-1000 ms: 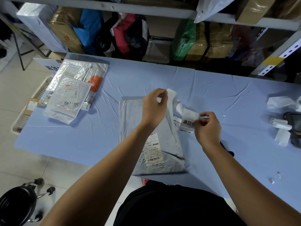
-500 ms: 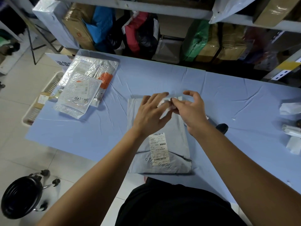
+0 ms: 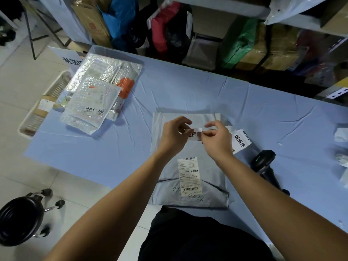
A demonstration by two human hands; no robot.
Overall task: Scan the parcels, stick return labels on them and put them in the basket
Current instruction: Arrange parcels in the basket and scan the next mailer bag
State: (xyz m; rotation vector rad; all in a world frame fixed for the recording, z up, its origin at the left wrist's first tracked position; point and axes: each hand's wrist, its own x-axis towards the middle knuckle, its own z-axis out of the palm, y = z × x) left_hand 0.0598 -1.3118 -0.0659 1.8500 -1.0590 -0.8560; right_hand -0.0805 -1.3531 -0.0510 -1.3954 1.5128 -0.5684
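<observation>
A grey plastic parcel [image 3: 205,178] lies flat on the blue table in front of me, its white shipping label facing up. Above its far half, my left hand [image 3: 174,137] and my right hand [image 3: 216,142] pinch a small white return label [image 3: 194,133] between their fingertips. The label strip [image 3: 240,140] with more printed labels trails from under my right hand onto the table. A black handheld scanner [image 3: 263,165] lies right of the parcel. The white basket [image 3: 40,112] stands on the floor past the table's left edge.
A pile of silvery bubble-mailer parcels [image 3: 98,98] sits at the table's far left corner. White paper scraps [image 3: 341,147] lie at the right edge. Shelves with boxes and bags [image 3: 244,44] line the back. A black wheeled stool [image 3: 20,221] stands on the floor at lower left.
My hands came together over the parcel's far half and now pull slightly apart with one label pinched between them. The camera has moved closer and the scanner has come into view.
</observation>
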